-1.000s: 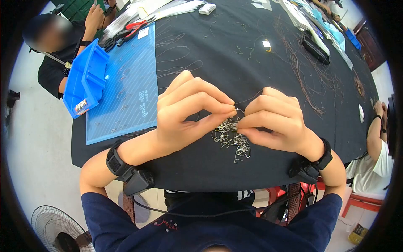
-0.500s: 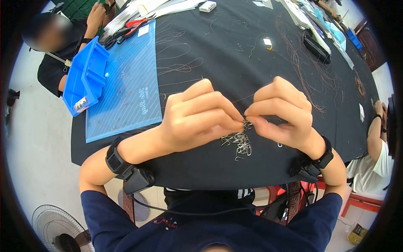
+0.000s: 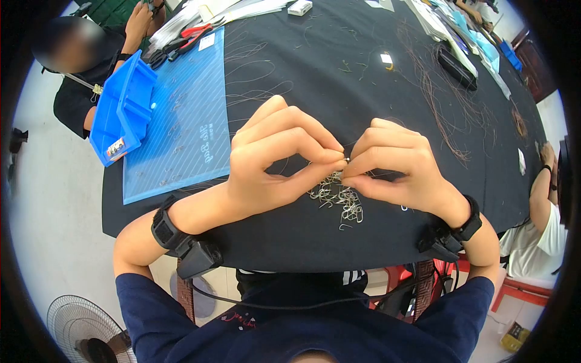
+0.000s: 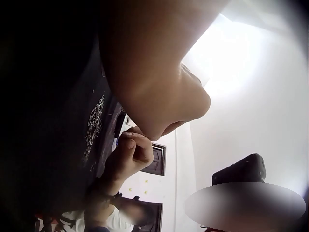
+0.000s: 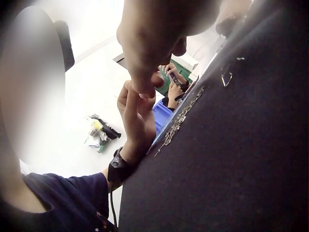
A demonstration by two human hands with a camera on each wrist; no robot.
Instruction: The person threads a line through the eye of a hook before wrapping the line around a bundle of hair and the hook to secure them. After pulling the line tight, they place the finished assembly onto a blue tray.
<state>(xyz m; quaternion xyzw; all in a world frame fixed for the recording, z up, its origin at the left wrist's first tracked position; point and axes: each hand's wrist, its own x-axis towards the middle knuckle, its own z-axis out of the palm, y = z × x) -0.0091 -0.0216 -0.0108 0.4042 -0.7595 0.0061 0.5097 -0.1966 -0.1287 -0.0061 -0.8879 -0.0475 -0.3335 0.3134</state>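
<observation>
My left hand point(image 3: 272, 158) pinches a small fish hook point(image 3: 347, 160) between thumb and fingertips, and only a shiny bit of it shows. The fingertips of my right hand point(image 3: 393, 162) come together right beside it, pinching a thin line that is mostly hidden. Below both hands, a pile of metal fish hooks point(image 3: 350, 206) lies on the black cloth; the right wrist view also shows this heap of hooks point(image 5: 181, 118) lying low under the hands. One loose hook point(image 5: 226, 78) lies apart from the pile.
A blue translucent folder point(image 3: 181, 139) with lines laid on it is at the left, a blue bin point(image 3: 124, 112) overlapping its edge. Red-handled pliers point(image 3: 192, 37) lie behind. Brown line strands point(image 3: 439, 115) spread over the right side. Other people sit at both sides.
Both hands shifted left and then right, staying close together. Since half a second ago, the left fingers have opened into a rounder pinch and the right hand has come slightly down and left.
</observation>
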